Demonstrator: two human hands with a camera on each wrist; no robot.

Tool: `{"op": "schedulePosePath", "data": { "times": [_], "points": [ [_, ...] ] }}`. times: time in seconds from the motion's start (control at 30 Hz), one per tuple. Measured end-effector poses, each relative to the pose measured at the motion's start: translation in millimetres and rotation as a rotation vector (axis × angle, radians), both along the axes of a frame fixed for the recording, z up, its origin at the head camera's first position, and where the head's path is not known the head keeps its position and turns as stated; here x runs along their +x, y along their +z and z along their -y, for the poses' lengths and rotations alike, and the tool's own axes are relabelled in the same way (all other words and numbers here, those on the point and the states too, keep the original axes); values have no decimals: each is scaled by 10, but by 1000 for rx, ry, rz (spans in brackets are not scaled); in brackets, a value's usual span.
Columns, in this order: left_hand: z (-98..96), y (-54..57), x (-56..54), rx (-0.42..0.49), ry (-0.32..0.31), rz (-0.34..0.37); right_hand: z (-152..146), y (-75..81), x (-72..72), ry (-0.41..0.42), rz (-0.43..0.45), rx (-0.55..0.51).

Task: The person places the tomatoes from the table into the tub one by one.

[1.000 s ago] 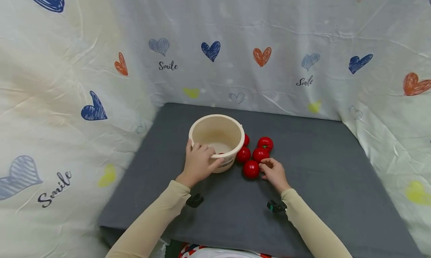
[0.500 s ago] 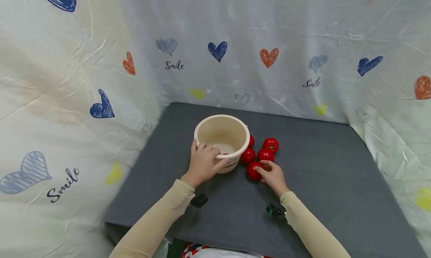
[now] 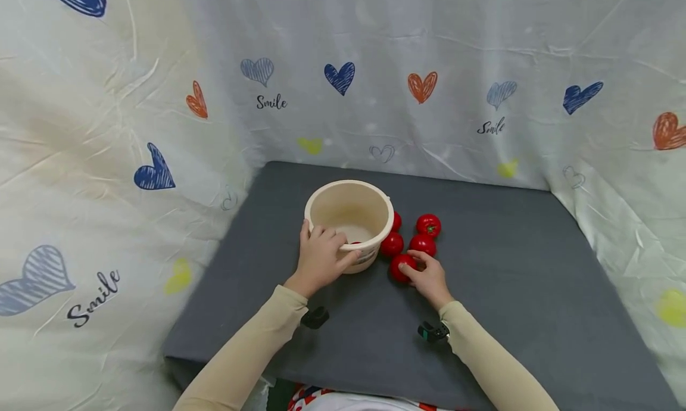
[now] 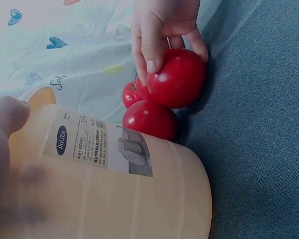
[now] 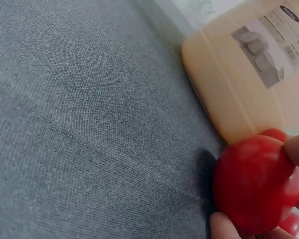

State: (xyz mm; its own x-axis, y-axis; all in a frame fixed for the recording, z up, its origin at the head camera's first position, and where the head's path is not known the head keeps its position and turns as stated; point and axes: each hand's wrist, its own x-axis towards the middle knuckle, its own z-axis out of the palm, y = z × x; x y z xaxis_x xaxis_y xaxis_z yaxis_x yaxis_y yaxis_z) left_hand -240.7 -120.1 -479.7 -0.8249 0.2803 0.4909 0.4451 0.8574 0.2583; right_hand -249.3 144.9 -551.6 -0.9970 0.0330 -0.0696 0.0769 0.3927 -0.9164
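My left hand holds the near rim of a cream plastic bucket, fingers over the inside and thumb outside. A printed label shows on its wall in the left wrist view. A sliver of something red lies inside, mostly hidden by the near rim. Right of the bucket, my right hand grips the nearest red tomato, thumb on top and fingers round its side. In the right wrist view this tomato sits low over the cloth, close by the bucket.
Behind the held tomato are several more: one tomato beside the bucket, another partly hidden behind it, and a pair on the right, the farther tomato showing its green stem. A dark grey cloth covers the table; a heart-printed curtain hangs behind.
My right hand has moved from beside the nearest tomato to gripping it, thumb and fingers now round it. The left hand stays on the bucket rim. The head view has shifted slightly.
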Motion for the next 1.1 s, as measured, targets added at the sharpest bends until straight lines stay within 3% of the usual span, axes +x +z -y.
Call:
{"op": "schedulePosePath", "data": {
  "times": [0.4,0.63,0.83,1.1],
  "points": [
    [0,39,-14,-19,-3,-18,-94,36,25,-29,2,-102],
    [-12,42,-24,-21,2,-8,-225,181,30,-40,11,-131],
    [-13,1,-15,-14,6,-10,-390,470,-46,-19,-20,-103],
    [-14,-18,-20,-20,19,-10,-436,1094,-338,32,-138,-133]
  ]
}}
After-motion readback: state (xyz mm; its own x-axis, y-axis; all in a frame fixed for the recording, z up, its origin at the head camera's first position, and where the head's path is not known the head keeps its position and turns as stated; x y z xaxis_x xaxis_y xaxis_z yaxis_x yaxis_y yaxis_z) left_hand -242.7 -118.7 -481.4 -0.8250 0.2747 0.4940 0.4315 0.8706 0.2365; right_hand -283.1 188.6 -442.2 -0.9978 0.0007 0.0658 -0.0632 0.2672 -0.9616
